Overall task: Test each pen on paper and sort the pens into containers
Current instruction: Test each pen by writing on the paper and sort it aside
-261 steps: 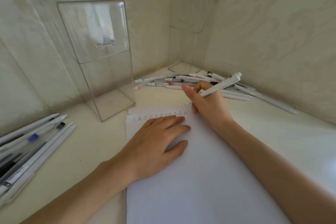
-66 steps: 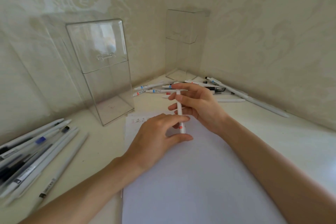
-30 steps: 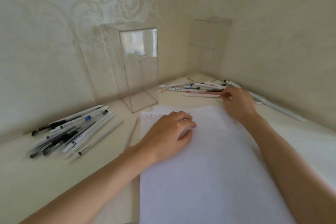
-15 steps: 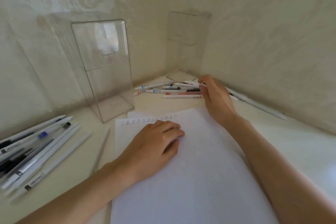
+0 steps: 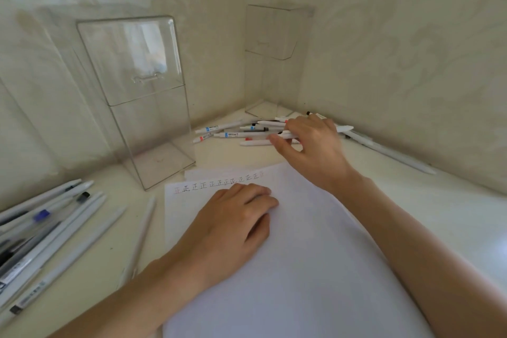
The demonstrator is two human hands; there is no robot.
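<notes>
My right hand (image 5: 315, 145) is over the pen pile (image 5: 241, 132) at twelve o'clock, thumb and fingers curled round one white pen (image 5: 345, 128) held crosswise. My left hand (image 5: 233, 225) rests on the paper (image 5: 301, 269) at centre, fingers loosely bent, gripping nothing. A clear container (image 5: 142, 90) stands at ten o'clock, a second clear container (image 5: 271, 63) in the corner beyond the pile, and loose pens (image 5: 55, 222) lie at eight

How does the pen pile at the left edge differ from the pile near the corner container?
The left pile lies untouched, pens roughly parallel; the corner pile is looser, and the right hand grips a white pen there. The left pile shows dark and blue caps; the corner pile shows blue and red labels. Both lie on the table, outside the clear containers.
</notes>
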